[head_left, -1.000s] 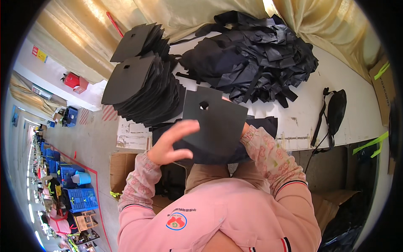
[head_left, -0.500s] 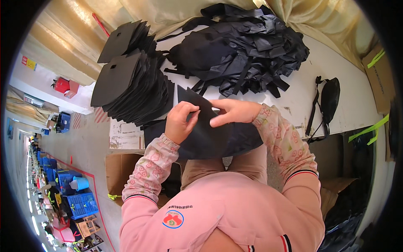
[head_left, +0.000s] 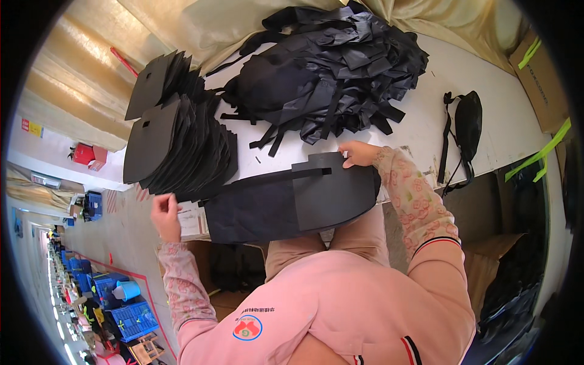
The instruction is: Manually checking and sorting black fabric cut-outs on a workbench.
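Black panel [head_left: 334,198], one: flat, matt, with a small slot near its upper edge. Lies over the right-hand part of a black fabric piece [head_left: 252,213], at the near edge of the counter [head_left: 508,128], above the lap.

Right hand [head_left: 355,156]: thumb and fingers clamped on the panel's upper right corner.

Left hand [head_left: 165,218]: off the counter's near left side, just beyond the fabric piece's left end; fingers curled inward. Whether anything sits between them cannot be told.

Black strap [head_left: 267,179], one: runs along the fabric piece's upper edge to the panel's slot; whether it passes through cannot be made out.

Front stack [head_left: 152,146]: many black slotted panels, leaning and fanned, at the counter's left.

Rear stack [head_left: 145,88]: similar panels, just behind the front stack.

Fabric heap [head_left: 334,73]: black, crumpled, with loose straps, on the far middle of the counter.

Black pouch [head_left: 470,125], one: strapped, at the counter's right, well apart from the heap.

Surroundings: gold curtain [head_left: 225,30] behind; cardboard box [head_left: 536,91] at right; blue crate [head_left: 135,319] on the floor at left.
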